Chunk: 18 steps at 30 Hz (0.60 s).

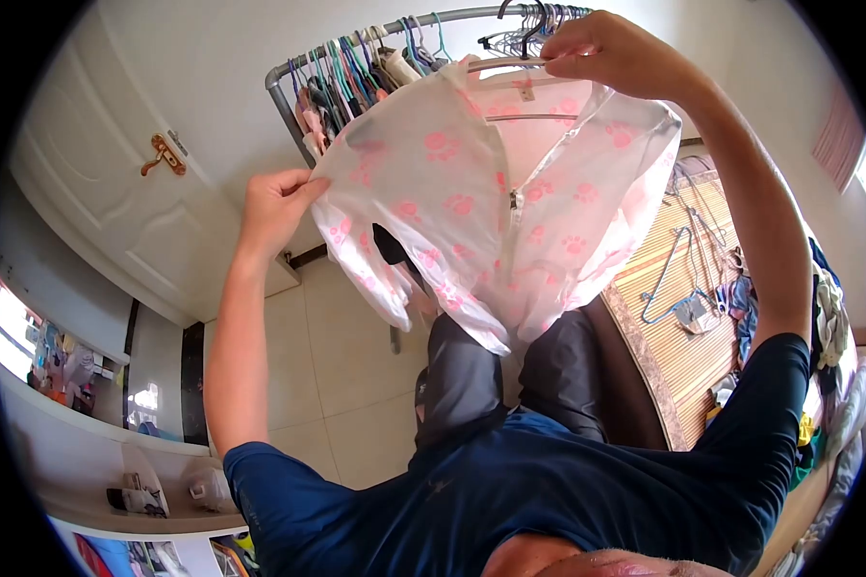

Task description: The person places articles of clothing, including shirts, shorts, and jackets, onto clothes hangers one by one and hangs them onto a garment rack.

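Note:
A thin white zip-up jacket (462,207) with pink paw prints hangs in front of me on a hanger (496,65) with a black hook. My left hand (277,210) is closed in a pinch on the jacket's side at the left, pulling the cloth outward. Up near the collar, my right hand (611,53) is closed on the hanger, just beside its hook. The jacket's zip is partly undone at the neck, where the hanger bar shows. Its sleeves and hem droop over my knees.
Behind the jacket stands a grey clothes rack (289,72) with many clothes and hangers. A bed with a bamboo mat (649,317) is at right, bearing loose hangers (669,279) and piled clothes (827,322). At left are a white door (106,163) and shelves (96,471).

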Motion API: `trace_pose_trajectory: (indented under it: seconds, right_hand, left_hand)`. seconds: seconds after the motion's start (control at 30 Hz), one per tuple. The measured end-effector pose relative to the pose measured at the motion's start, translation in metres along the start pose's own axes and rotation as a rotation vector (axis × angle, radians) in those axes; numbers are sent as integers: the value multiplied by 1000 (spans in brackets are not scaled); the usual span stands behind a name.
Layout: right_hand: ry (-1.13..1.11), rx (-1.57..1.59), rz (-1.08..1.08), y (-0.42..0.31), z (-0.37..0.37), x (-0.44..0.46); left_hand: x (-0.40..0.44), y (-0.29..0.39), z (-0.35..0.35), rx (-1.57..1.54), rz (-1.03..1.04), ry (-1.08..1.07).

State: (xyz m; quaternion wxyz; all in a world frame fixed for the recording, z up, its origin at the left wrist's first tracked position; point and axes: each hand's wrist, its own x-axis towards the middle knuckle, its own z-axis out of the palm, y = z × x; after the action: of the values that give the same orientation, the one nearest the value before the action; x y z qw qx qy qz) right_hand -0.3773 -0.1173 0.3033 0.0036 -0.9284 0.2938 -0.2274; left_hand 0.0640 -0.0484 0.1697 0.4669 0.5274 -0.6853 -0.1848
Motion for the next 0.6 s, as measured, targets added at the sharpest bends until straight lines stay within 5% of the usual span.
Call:
trace_pose_trajectory:
  seconds: [0.13, 0.3, 0.6]
  right_hand:
    - [-7, -16, 60, -3, 2, 1]
    - [9, -31, 140, -9, 8, 6]
    - [28, -129, 16, -28, 12, 16]
  left_hand:
    - [-3, 0, -5, 19, -55, -48]
    - [5, 18, -4, 4, 135, -12]
    - [45, 72, 42, 76, 258, -131]
